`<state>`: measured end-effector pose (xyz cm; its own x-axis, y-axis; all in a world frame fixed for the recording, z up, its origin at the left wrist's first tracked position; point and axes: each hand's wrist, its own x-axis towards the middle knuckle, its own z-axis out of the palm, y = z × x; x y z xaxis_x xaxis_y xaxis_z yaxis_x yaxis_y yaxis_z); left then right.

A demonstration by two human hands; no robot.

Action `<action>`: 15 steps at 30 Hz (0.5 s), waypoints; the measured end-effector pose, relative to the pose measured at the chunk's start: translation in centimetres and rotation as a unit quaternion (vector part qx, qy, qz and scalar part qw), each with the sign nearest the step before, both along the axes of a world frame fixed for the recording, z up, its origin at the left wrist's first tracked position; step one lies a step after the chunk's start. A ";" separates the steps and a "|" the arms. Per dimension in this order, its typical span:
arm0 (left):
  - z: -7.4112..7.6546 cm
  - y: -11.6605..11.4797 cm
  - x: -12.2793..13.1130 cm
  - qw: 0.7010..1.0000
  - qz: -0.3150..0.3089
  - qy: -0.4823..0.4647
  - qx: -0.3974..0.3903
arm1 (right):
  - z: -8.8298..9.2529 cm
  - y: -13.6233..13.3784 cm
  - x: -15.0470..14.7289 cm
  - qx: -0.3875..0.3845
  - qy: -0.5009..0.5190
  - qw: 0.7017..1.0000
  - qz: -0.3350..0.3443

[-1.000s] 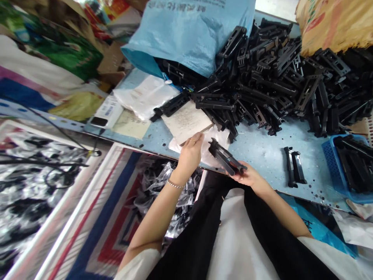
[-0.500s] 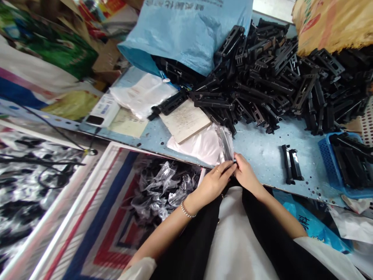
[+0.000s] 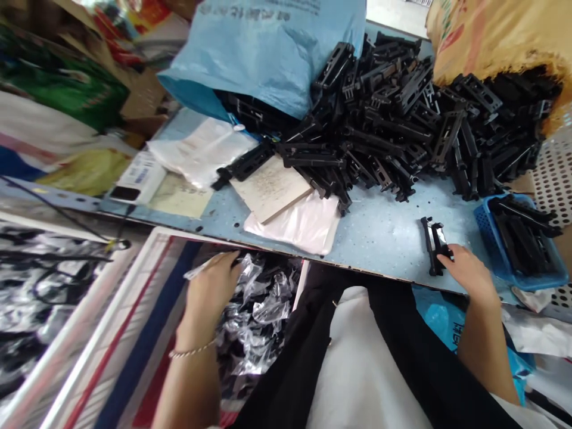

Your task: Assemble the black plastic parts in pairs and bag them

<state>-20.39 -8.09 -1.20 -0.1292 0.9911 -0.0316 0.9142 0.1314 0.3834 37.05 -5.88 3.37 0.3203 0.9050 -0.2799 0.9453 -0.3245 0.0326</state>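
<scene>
My left hand [image 3: 211,279], with a beaded bracelet at the wrist, is over the bin at the table's front. Its fingers are closed, and a pale edge of clear plastic bag [image 3: 195,272] sticks out beside them; the rest is hidden under the hand. At the right, my right hand [image 3: 469,267] pinches one of two black plastic parts [image 3: 440,238] lying side by side on the blue table [image 3: 379,232]. Below the left hand, several clear-bagged black parts [image 3: 263,310] fill the bin. A stack of flat clear bags [image 3: 299,223] lies partly under a pale board [image 3: 270,187].
A large heap of black parts [image 3: 393,131] covers the table's back, between a blue sack [image 3: 263,53] and a yellow sack [image 3: 500,42]. A blue basket [image 3: 485,232] of parts stands at the right. Far left is another container of bagged parts [image 3: 36,322].
My hands have parted from the plastic bag at the table edge. The left has swung left over the bin; the right has moved right onto a black part.
</scene>
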 end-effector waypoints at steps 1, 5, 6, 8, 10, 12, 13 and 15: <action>-0.1 1.1 1.9 0.999 -0.012 -0.023 0.028 | -0.4 0.0 0.2 -0.012 0.001 1.000 0.006; 0.4 5.3 11.5 0.985 -0.088 -0.093 0.115 | -1.0 0.4 -1.5 0.039 0.132 0.990 0.026; 0.4 6.2 13.4 0.984 -0.099 -0.080 0.123 | -1.0 0.6 -2.4 0.056 0.194 0.979 0.024; 0.2 7.8 15.9 0.987 -0.112 -0.050 0.103 | -0.8 1.1 -4.3 0.074 0.315 0.946 0.013; 0.1 9.0 16.3 0.989 -0.117 -0.063 0.059 | -0.7 1.5 -6.5 0.074 0.420 0.904 -0.004; 0.1 9.9 15.3 0.985 -0.109 -0.137 0.009 | -0.6 1.8 -8.8 0.055 0.522 0.850 -0.035; 0.2 10.2 14.6 0.978 -0.095 -0.184 -0.015 | -0.6 2.0 -10.0 0.042 0.567 0.821 -0.053; 0.4 10.7 13.3 0.961 -0.056 -0.264 -0.055 | -0.6 2.5 -12.6 0.019 0.638 0.766 -0.076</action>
<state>-7.06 2.59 -0.75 0.0411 0.9846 -0.1697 0.6074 0.1102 0.7867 24.45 -3.34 2.81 -0.0895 0.8999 -0.4269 0.1520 -0.4113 -0.8988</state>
